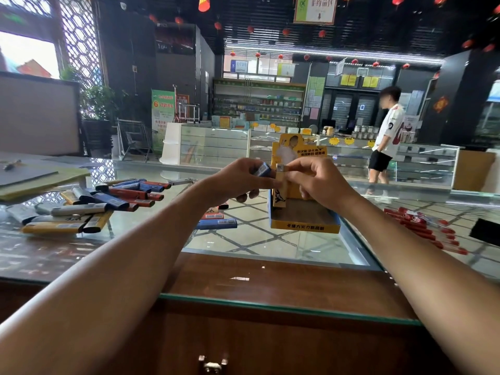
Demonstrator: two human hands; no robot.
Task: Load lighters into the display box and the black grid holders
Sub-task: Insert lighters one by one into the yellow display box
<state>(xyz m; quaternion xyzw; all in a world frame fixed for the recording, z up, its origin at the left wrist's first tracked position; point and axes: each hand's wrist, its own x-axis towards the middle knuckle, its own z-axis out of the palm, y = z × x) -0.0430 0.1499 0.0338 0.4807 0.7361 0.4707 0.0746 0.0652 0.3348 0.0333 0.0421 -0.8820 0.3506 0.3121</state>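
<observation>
The left hand (238, 180) grips a blue lighter (262, 169). The right hand (319, 180) pinches a yellow lighter (280, 185) above the yellow display box (305, 224).

Worn on the head, wide-angle, facing forward and slightly down across the glass surface (270, 239); close over the forearms, left hand (238, 180) and right hand (322, 182) mid-frame, shop beyond.

A person (389, 131) in a white shirt stands beyond the glass counter (270, 244), with a potted plant (98, 104) far left.
</observation>
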